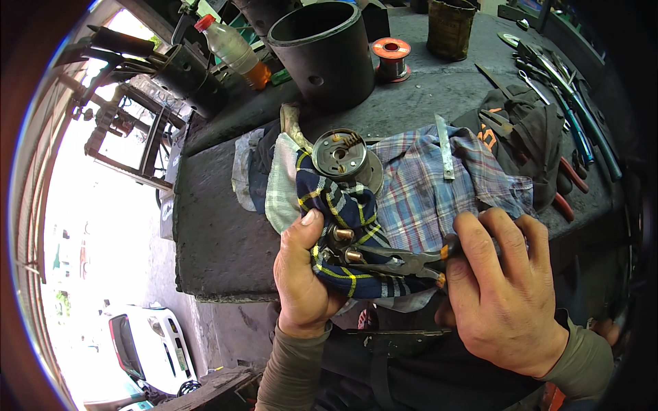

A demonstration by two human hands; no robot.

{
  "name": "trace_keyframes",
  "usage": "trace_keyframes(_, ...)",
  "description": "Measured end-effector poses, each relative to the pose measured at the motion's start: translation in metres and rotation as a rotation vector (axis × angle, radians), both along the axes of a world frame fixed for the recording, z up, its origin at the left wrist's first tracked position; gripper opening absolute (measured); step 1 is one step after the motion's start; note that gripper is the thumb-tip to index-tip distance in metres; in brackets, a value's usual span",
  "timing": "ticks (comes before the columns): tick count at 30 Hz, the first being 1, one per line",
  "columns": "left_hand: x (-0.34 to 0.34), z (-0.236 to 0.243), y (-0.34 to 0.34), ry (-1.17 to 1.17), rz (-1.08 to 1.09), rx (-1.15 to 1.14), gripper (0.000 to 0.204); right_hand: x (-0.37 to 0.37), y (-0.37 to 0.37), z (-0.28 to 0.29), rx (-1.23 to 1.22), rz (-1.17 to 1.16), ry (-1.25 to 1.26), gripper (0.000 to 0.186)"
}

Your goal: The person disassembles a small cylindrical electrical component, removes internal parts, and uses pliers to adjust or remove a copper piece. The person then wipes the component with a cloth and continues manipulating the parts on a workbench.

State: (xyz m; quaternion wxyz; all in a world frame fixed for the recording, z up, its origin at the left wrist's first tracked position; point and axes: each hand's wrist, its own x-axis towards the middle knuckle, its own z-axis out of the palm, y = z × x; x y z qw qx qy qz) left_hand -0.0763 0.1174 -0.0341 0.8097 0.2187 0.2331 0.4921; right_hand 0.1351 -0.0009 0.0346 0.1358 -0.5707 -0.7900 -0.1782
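Observation:
My left hand [299, 288] grips a dark part with copper studs [344, 234], wrapped in a navy, white and yellow plaid cloth [336, 195]. Two studs stick out of the cloth, and the part's body is mostly hidden. In my right hand [504, 288] is a pair of pliers [408, 262] with orange and black handles. Their jaws point left and reach the nearer stud; whether they clamp it I cannot tell. Just beyond the cloth lies a round metal housing [339, 156] with a small coil spring inside its open face.
A lighter plaid cloth [411, 185] bears a flat metal strip [444, 147]. Behind stand a black cylinder [322, 51], a wire spool [392, 63], a rusty can [451, 31] and a red-capped bottle [233, 48]. Red-handled pliers [572, 175] and several tools lie right. The bench edge [226, 296] runs left.

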Motion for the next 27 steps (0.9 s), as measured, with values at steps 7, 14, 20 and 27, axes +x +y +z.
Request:
trace_keyframes(7, -0.0007, 0.001, -0.0006, 0.025, 0.007, 0.012, 0.046, -0.003, 0.0009, 0.0008, -0.005, -0.011, 0.006, 0.037)
trace_keyframes(14, 0.002, 0.0029, -0.0014, 0.069, 0.034, 0.01, 0.044, -0.0042, 0.0, 0.0008, 0.01, -0.018, -0.029, 0.032)
trace_keyframes(20, 0.0052, 0.0051, -0.0021, 0.091, 0.046, 0.026, 0.043, -0.0049, -0.0011, 0.002, 0.011, -0.022, -0.031, 0.029)
trace_keyframes(27, 0.0051, 0.007, -0.0028, -0.021, 0.006, 0.013, 0.042, -0.0053, -0.0025, 0.0025, -0.012, -0.02, -0.024, 0.031)
